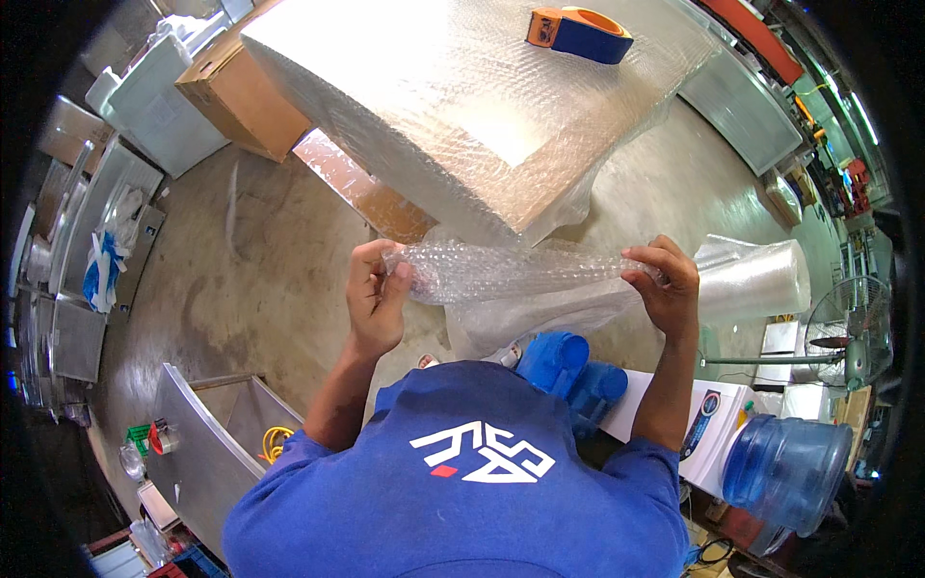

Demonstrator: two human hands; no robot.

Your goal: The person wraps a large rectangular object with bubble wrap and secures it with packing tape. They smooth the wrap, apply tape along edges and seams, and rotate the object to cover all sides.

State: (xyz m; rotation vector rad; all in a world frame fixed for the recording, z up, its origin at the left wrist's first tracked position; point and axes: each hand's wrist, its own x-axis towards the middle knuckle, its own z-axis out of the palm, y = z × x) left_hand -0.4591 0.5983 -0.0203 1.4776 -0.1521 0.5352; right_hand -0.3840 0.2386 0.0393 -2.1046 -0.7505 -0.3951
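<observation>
Between my two hands a strip of clear bubble wrap (pixel 511 272) is stretched, gathered into folds. My left hand (pixel 374 303) pinches one end between thumb and fingers, and my right hand (pixel 672 286) grips the other end with bent fingers. A looser sheet hangs below the strip, beside a thick roll of bubble wrap (pixel 756 281) to the right. Just beyond my hands stands a large cardboard box (pixel 525 188) covered in bubble wrap. On its top lies a tape roll in a blue and orange holder (pixel 583 35).
A brown carton (pixel 246 91) stands against the wrapped box's left side. Blue jugs (pixel 554 361), a big water bottle (pixel 785 472) and a fan (pixel 848 337) are to the right. At the lower left is a metal cabinet (pixel 207 462); metal units (pixel 101 212) line the far left.
</observation>
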